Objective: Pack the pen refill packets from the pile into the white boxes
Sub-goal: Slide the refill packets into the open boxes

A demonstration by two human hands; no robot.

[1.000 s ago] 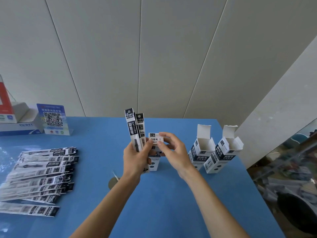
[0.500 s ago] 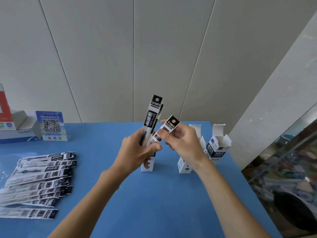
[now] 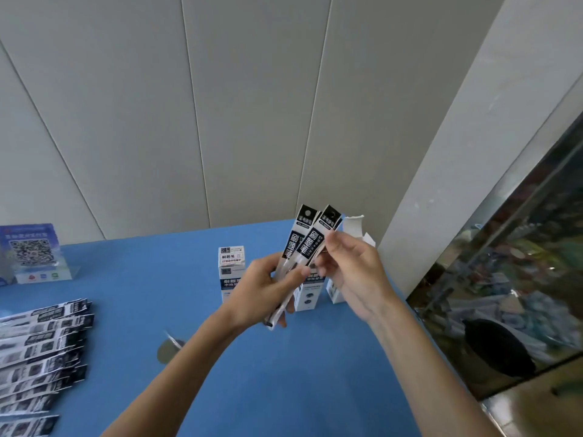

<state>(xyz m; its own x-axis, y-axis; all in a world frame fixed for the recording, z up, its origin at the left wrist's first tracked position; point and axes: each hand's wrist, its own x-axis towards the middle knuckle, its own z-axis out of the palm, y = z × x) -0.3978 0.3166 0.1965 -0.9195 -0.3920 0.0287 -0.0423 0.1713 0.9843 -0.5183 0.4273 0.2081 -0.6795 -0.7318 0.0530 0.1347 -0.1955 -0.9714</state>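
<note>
Both hands have drifted toward 3 o'clock since a half-second ago, and the 2 packets now stand side by side, tops nearly level, where before the right-hand one sat lower and more tilted.

Left hand (image 3: 263,290) curls round the lower half of the left packet (image 3: 291,247), thumb pressed across its front, fingers wrapped behind; the packet's bottom end sticks out below the palm and its black top leans toward 1 o'clock. Right hand (image 3: 353,272) pinches the right packet (image 3: 320,239) between thumb and forefinger just under its black header; the other fingers are curled behind, and how they lie I cannot tell. The 2 packets touch or nearly touch along their length.

Behind the hands, a closed box (image 3: 231,268) stands upright at 11 o'clock of the left hand. A 2nd box (image 3: 309,298) shows below the packets, its top hidden by them. A 3rd box (image 3: 353,227) with raised flap peeks out behind the right hand.

Pile (image 3: 38,351) of packets lies fanned on the blue table (image 3: 284,389) at 9 o'clock, well apart from the hands. A QR sign (image 3: 31,252) stands at 10 o'clock near the wall.
</note>
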